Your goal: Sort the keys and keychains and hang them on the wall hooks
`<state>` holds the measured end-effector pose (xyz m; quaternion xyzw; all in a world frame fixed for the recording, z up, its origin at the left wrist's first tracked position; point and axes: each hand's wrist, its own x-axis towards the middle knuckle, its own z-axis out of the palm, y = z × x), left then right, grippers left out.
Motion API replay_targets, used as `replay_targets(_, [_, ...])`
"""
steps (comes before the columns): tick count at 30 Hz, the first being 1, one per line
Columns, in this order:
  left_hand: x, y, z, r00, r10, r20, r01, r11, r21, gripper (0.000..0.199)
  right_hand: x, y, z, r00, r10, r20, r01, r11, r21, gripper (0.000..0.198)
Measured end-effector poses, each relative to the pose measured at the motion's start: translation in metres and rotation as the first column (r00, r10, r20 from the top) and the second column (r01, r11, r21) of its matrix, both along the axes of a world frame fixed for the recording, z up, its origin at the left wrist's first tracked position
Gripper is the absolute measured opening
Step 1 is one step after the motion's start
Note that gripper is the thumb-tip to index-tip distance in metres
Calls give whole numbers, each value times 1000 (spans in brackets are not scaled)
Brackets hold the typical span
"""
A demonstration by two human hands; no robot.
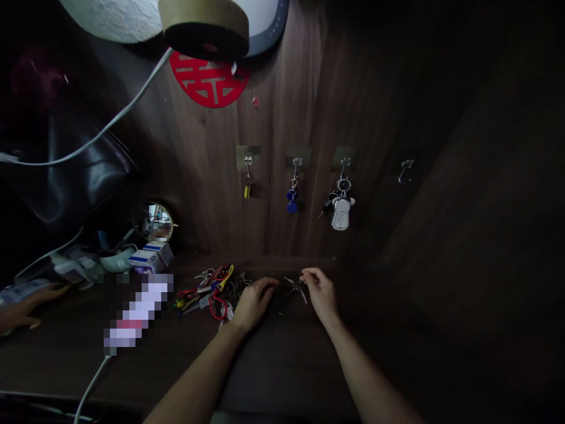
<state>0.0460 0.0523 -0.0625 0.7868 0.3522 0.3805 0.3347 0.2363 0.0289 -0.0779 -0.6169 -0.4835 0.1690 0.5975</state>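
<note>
The right hand is pinching a small bunch of silver metal keys with its fingertips, by the dark brown wooden tabletop. The left hand is bending its fingers nearby; I can't tell if it's holding anything. A messy, colourful key pile is lying beside it.

Small key bunch: silvery, splayed; contact with dark tabletop unclear. Larger key pile, jumbled, red-and-yellow accents, lies to left.
</note>
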Motion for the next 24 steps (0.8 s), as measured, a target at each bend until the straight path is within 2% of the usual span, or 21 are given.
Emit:
replay_targets(5, [0, -3, 3, 968, -62, -243, 100, 984, 147, 32, 10, 5, -6, 994, -7, 110, 8, 1000, -8, 26])
replay_targets(8, [0, -5, 4, 930, -57, -364, 152, 959, 238, 36, 12, 7, -9, 984, 21, 174, -17, 1000, -26, 22])
replay_targets(12, [1, -5, 3, 908, -24, -419, 152, 949, 276, 33, 10, 4, -5, 957, 79, 279, -67, 996, -54, 23])
replay_targets(16, [0, -1, -1, 918, 18, -395, 101, 955, 278, 26, 4, -2, 3, 880, 117, 460, -73, 991, -113, 19])
replay_targets(19, [-2, 3, -2, 925, 60, -374, 52, 958, 281, 17, 4, -5, 4, 834, 76, 547, 3, 990, -142, 17])
replay_targets(24, [-5, 4, -3, 929, 85, -360, 28, 954, 299, 15, 16, -8, 2, 755, -67, 652, 212, 966, -147, 14])
